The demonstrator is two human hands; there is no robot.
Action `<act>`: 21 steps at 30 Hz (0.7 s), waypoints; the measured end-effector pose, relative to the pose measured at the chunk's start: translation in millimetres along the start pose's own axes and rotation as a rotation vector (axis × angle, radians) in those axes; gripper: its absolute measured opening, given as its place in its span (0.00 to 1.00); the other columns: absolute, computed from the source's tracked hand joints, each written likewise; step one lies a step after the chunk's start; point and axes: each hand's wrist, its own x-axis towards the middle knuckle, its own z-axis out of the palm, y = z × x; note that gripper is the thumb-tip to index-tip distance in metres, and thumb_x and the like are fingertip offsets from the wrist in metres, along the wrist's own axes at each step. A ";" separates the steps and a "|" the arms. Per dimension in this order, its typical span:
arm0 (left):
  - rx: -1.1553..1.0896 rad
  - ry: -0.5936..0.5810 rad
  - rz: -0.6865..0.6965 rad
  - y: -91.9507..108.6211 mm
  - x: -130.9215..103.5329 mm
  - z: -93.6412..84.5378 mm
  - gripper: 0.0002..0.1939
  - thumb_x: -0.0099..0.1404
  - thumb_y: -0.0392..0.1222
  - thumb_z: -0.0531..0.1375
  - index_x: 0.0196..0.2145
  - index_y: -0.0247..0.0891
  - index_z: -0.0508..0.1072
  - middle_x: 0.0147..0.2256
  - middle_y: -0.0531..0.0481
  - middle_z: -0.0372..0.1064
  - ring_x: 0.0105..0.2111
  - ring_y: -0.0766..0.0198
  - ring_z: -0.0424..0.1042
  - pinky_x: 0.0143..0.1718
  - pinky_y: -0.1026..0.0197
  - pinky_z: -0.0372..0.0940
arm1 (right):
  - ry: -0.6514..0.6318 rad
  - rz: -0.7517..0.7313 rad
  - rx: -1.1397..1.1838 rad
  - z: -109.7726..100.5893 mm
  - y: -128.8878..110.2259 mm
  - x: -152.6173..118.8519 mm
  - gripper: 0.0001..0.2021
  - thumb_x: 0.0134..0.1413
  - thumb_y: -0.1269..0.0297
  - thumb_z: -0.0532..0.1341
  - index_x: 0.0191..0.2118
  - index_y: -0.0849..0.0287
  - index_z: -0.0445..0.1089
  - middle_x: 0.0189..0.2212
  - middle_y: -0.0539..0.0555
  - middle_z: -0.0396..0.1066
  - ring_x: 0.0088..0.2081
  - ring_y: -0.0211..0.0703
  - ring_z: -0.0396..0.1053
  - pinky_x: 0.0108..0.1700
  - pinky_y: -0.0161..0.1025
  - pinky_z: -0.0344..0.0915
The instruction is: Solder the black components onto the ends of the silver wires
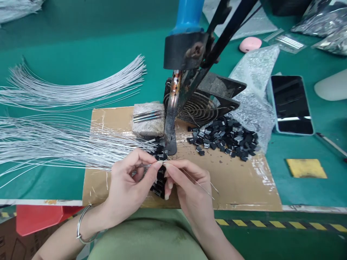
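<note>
My left hand [132,187] is closed in a pinch on a thin white wire, thumb against forefinger. Fingertip to fingertip with it, my right hand [192,184] also pinches wire; two fine wire ends [202,186] stick out past its palm toward the lower right. What lies exactly between the fingertips is hidden. Beneath both hands is a row of small black parts [158,188], partly covered. Just behind the fingers, the metal shaft of a soldering iron [171,112] points down from its stand. A bundle of white wires [62,144] reaches in from the left, close to my left hand.
A cardboard sheet [235,184] covers the work spot. Small black connectors [225,139] are heaped at right before a fan [200,106]. Another wire bundle [81,88] lies behind. Farther right are a phone [291,103], a yellow sponge [306,168] and a pen [332,144].
</note>
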 end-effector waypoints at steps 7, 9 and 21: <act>0.070 -0.044 0.066 2.6 -1.4 -3.4 0.06 0.70 0.38 0.64 0.33 0.38 0.76 0.24 0.54 0.67 0.22 0.69 0.58 0.22 0.62 0.50 | -0.039 0.127 0.012 -3.1 -13.4 4.9 0.08 0.49 0.59 0.76 0.27 0.57 0.83 0.20 0.47 0.73 0.14 0.34 0.68 0.15 0.30 0.67; 0.074 -0.053 0.076 3.6 -1.7 -3.7 0.07 0.70 0.37 0.64 0.33 0.38 0.76 0.24 0.55 0.66 0.22 0.69 0.56 0.22 0.62 0.50 | -0.047 0.145 0.006 -4.0 -15.7 6.0 0.08 0.49 0.60 0.76 0.27 0.58 0.83 0.20 0.47 0.73 0.14 0.33 0.68 0.15 0.30 0.67; 0.074 -0.003 0.076 -2.6 -1.1 -1.9 0.06 0.70 0.38 0.65 0.33 0.39 0.75 0.25 0.53 0.69 0.23 0.68 0.62 0.23 0.63 0.53 | -0.040 0.102 -0.013 -4.2 -10.5 4.3 0.07 0.52 0.58 0.75 0.31 0.56 0.85 0.21 0.48 0.74 0.15 0.33 0.69 0.17 0.29 0.68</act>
